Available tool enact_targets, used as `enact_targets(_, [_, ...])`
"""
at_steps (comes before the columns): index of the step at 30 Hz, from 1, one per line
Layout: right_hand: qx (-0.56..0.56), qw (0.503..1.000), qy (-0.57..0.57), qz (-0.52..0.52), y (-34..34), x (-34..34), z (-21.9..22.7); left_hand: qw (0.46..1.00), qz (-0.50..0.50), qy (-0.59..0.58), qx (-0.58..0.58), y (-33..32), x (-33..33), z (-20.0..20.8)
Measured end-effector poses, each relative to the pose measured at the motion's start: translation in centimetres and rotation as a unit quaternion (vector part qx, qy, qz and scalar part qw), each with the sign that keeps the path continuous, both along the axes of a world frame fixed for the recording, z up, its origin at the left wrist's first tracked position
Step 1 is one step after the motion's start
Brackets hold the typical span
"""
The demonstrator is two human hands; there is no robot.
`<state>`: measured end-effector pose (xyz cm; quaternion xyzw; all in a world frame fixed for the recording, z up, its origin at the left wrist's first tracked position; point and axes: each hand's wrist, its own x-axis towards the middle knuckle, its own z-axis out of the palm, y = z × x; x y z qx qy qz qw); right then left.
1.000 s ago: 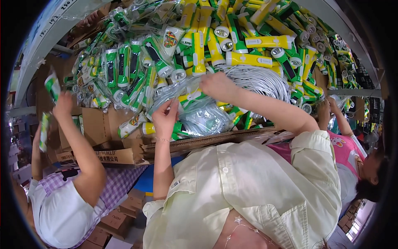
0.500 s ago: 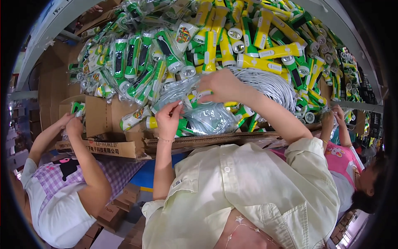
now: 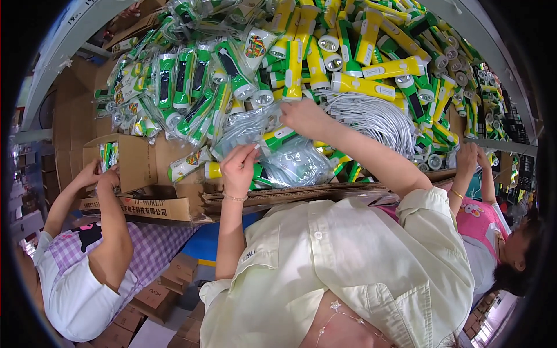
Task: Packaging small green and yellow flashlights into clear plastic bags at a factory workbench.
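Observation:
My left hand is closed in a pinch, thumb and forefinger at the edge of a clear plastic bag. Just right of those fingertips lies a green, yellow and white flashlight, which seems to be within the clear film. Above it my right hand bends over with its fingers curled together; what they grip is hidden. Loose clear plastic bags are heaped below the flashlight. Right beside my right wrist sits a bundle of white cables.
Bagged flashlights are piled at the left, bare yellow and green ones behind and right. A cardboard edge runs along the front. Co-workers stand on both sides; the left one's hands are at a small open carton.
My right hand has drawn up and slightly left, uncovering the flashlight under it. My left hand stays nearly in place. The left co-worker's hands moved lower at the carton.

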<state>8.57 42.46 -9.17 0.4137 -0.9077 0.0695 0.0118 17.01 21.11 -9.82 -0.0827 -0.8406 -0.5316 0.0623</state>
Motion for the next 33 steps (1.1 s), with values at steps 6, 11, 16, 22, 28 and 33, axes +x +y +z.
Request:
enact_targets(6, [-0.083,0.995,-0.046,-0.016,-2.0,-0.7,3.8,0.988,0.073,-0.094,0.093,-0.1,0.0,-0.2])
enact_targets(11, [-0.273,0.958,-0.032,0.076,-4.7,0.3,2.2,0.973,0.127,-0.141,0.13,-0.4,-0.2,-0.9])
enact_targets(16, [-0.244,0.966,-0.053,0.062,-4.9,0.4,2.0,0.988,0.125,-0.093,0.012,-0.6,-0.6,0.4])
enact_targets(22, [-0.164,0.986,0.009,-0.011,0.3,-2.5,2.1,0.971,0.157,-0.105,0.148,-5.4,-2.1,1.7])
enact_targets(28, [-0.242,0.964,0.041,-0.102,1.3,-3.7,2.9,0.966,0.22,0.01,0.137,-10.5,-7.9,7.5])
enact_targets(33, [-0.213,0.96,-0.06,-0.169,-2.3,-1.8,-1.5,0.914,0.318,0.183,0.172,-20.9,-18.5,9.2])
